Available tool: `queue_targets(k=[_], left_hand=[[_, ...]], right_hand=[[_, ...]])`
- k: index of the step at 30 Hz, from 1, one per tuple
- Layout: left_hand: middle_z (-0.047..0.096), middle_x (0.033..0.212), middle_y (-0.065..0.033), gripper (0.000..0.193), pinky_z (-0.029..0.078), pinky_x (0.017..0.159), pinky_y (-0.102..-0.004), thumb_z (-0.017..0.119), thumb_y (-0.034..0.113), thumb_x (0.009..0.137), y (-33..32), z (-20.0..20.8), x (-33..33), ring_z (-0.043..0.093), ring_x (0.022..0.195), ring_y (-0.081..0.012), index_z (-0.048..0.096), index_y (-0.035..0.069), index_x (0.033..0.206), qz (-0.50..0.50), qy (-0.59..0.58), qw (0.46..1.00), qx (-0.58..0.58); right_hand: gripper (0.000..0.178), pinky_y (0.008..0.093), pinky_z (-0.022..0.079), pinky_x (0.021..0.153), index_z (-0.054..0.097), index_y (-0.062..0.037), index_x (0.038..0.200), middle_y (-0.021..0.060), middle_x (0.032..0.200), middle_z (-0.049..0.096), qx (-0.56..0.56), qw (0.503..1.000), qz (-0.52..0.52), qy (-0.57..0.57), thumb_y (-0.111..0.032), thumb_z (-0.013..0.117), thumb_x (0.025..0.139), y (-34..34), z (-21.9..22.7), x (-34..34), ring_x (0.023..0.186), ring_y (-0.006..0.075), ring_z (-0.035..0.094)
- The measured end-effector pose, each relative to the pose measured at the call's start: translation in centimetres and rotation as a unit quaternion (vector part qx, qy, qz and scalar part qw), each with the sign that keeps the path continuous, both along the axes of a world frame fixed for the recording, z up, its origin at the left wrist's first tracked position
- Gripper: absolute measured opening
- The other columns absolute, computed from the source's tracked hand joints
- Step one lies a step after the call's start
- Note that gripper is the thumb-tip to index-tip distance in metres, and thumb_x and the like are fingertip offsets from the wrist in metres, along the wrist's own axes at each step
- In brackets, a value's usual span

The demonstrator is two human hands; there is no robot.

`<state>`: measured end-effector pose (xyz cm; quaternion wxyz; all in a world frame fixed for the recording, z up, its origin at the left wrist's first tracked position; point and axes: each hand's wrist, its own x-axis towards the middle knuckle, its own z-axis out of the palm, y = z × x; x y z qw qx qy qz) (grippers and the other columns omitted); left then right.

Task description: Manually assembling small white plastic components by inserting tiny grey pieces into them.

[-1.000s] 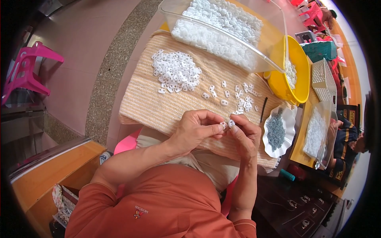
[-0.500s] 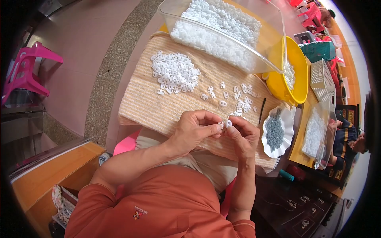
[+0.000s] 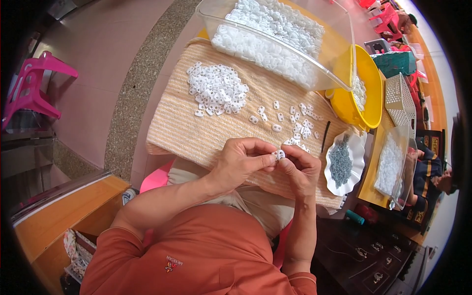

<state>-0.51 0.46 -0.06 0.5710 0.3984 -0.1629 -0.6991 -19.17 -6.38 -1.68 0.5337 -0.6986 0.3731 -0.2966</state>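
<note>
My left hand and my right hand meet over the near edge of the striped towel. Thumb and fingers of each are closed in a pinch on small white two-holed plastic pieces, now pressed against each other. Fingertips hide part of them, so I cannot tell whether they are joined. Just beyond my hands lie several loose white pieces. A larger heap of similar pieces rests farther left. To the right, a white scalloped dish holds small grey-blue parts.
A clear bin full of white pieces stands at the back, beside a yellow basin. A thin black stick lies on the towel. At the far right sits another person near a clear tray.
The white pieces, slightly apart before, have come together between my fingertips. My right fingers have shifted a little to the left; my left hand has barely moved.
</note>
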Motion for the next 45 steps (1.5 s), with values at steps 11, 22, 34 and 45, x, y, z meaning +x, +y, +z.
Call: queue_targets(k=[11,22,34,45], left_hand=[[0.067,0.086,-0.0073,0.017,0.054,0.069,-0.0227,0.067,0.000,0.083,-0.1,-0.1,-0.1,0.064,0.075,-0.0107,0.064,-0.002,0.099,0.012,0.034,0.999,0.008],[0.066,0.086,-0.0073,0.015,0.055,0.069,-0.0222,0.068,0.003,0.084,0.0,-0.5,-0.1,0.064,0.075,-0.0119,0.064,-0.002,0.097,-0.009,0.097,0.995,-0.001],[0.066,0.089,-0.0066,0.014,0.054,0.071,-0.0223,0.068,0.005,0.085,0.0,-0.3,0.1,0.063,0.078,-0.0114,0.063,0.001,0.096,-0.054,0.154,0.987,0.010],[0.065,0.088,-0.0054,0.008,0.053,0.065,-0.0215,0.067,0.008,0.086,0.2,-0.4,0.2,0.064,0.077,-0.0109,0.061,0.005,0.092,-0.090,0.195,0.977,0.012]], right_hand=[[0.029,0.0256,0.051,0.079,0.062,0.0067,0.109,0.0092,0.099,0.065,0.032,0.999,-0.012,-0.002,0.001,0.069,0.081,0.1,0.2,0.0,0.087,0.0144,0.063],[0.030,0.0246,0.051,0.076,0.063,0.0060,0.108,0.0101,0.098,0.067,0.026,0.999,-0.020,0.004,-0.004,0.071,0.081,0.2,-1.0,-0.7,0.086,0.0146,0.064],[0.029,0.0245,0.051,0.075,0.062,0.0062,0.108,0.0087,0.095,0.066,0.037,0.999,0.010,-0.008,-0.005,0.070,0.082,0.3,0.2,-0.3,0.084,0.0142,0.063],[0.030,0.0221,0.040,0.070,0.066,0.0031,0.102,0.0053,0.087,0.058,0.023,0.994,0.040,-0.096,-0.013,0.075,0.079,0.5,1.9,1.1,0.078,0.0113,0.052]])
